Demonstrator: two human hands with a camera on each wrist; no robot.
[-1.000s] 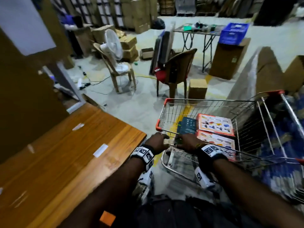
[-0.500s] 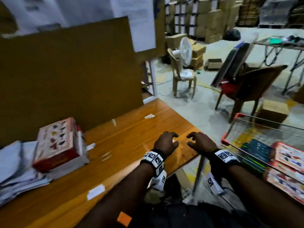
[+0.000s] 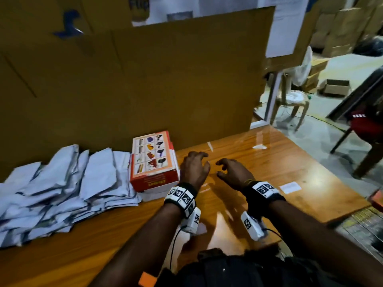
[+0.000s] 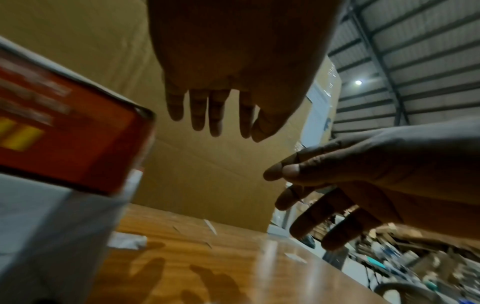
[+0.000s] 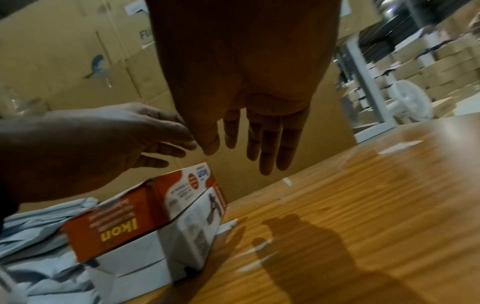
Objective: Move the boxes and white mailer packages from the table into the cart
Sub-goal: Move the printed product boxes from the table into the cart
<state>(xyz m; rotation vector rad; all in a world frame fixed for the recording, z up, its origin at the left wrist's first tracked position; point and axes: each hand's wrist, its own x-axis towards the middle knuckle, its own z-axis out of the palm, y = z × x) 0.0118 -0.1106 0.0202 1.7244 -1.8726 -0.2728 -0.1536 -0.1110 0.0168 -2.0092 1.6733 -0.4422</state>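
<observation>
An orange-red picture box (image 3: 153,158) lies on top of a white box (image 3: 159,195) on the wooden table (image 3: 290,162). A spread pile of white mailer packages (image 3: 62,183) lies to its left. My left hand (image 3: 193,168) hovers just right of the box stack, fingers spread and empty. My right hand (image 3: 232,172) hovers beside it, also empty with loose fingers. The left wrist view shows the red box (image 4: 64,133) close at the left and the straight fingers (image 4: 207,115). In the right wrist view the box stack (image 5: 145,216) sits under the left hand (image 5: 103,144). A blurred bit of the cart (image 3: 364,222) shows at the right edge.
A tall cardboard sheet (image 3: 165,79) stands along the table's far edge behind the packages. White paper labels (image 3: 290,187) are stuck on the tabletop. Past the table's right end stand a dark chair (image 3: 362,131) and a plastic chair with a fan (image 3: 296,96).
The view swung left from the cart to the table. Both hands left the cart's rim and moved over the tabletop, and are now next to the box stack.
</observation>
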